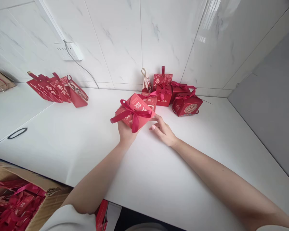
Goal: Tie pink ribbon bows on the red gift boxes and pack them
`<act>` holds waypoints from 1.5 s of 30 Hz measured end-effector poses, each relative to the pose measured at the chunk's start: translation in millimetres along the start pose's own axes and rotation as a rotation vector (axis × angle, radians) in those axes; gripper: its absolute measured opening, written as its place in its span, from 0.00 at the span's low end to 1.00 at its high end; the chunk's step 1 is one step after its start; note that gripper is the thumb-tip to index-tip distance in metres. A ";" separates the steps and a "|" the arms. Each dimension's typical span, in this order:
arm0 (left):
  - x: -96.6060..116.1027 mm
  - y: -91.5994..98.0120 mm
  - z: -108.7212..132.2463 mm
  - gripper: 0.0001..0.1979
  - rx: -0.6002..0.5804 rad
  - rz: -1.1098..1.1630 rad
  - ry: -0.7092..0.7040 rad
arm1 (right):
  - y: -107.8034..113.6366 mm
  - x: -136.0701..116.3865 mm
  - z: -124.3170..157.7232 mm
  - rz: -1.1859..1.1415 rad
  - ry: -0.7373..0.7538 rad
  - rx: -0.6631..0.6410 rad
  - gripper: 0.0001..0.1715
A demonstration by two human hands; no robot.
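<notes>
A red gift box (144, 117) with a dark red ribbon bow on top is raised above the white table, tilted so its printed top faces me. My left hand (127, 133) grips it from below; most of those fingers are hidden beneath the box. At the box's right edge is my right hand (163, 131), fingers apart and slightly curled, holding nothing. Whether its fingertips touch the box I cannot tell. Just behind stands another red box (152, 100) with pale printing, partly covered by the one I hold.
More red boxes with bows (188, 107) stand against the tiled wall. Several flat red bags (50, 89) lean at the back left. A cable hangs from a wall socket (68, 52). A cardboard carton (42, 205) full of red ribboned boxes sits lower left; a black ring (17, 133) lies nearby.
</notes>
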State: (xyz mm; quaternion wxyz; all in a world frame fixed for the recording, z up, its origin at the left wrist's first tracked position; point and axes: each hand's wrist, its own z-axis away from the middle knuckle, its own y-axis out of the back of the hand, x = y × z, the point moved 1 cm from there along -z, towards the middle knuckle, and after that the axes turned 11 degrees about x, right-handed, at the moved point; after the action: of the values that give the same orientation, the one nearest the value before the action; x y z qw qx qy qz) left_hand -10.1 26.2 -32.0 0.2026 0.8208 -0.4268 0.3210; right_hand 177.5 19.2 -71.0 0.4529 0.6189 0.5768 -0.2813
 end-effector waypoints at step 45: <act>-18.2 -3.3 13.5 0.37 -0.666 0.339 0.571 | 9.8 16.1 -13.2 -0.047 0.001 0.546 0.26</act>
State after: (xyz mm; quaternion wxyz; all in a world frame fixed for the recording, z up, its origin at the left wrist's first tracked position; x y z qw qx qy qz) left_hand -10.4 30.2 -54.6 0.5091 0.5088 -0.5616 0.4080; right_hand 187.5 39.0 -77.0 0.2625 0.7048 0.4938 -0.4365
